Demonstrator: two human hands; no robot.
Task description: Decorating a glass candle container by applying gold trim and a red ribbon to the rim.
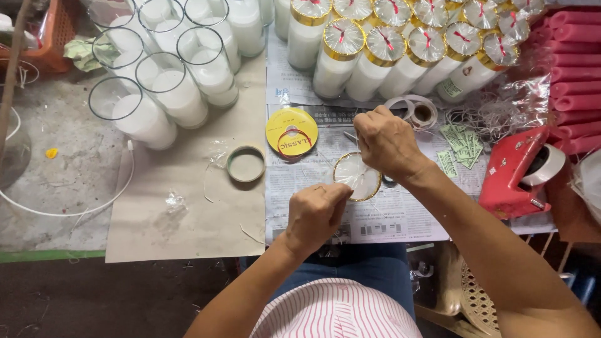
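A glass candle jar with a gold rim and clear film over its mouth [357, 176] stands on newspaper at the table's near edge. My left hand [316, 213] is closed at the jar's near left side, pinching a thin thread. My right hand [385, 141] is closed above the jar's far side, fingers pinched on the thread or film. A yellow spool of red thread [291, 131] lies just left of the hands. A small round lid [246, 164] sits further left on brown paper.
Several open white candle jars [166, 69] stand at the back left; several gold-rimmed wrapped candles [400, 53] at the back centre. A red tape dispenser [519, 172], pink candles [576, 69], paper labels [460, 147] and tape rolls [416, 111] lie right. A white cable [94, 203] curves on the left.
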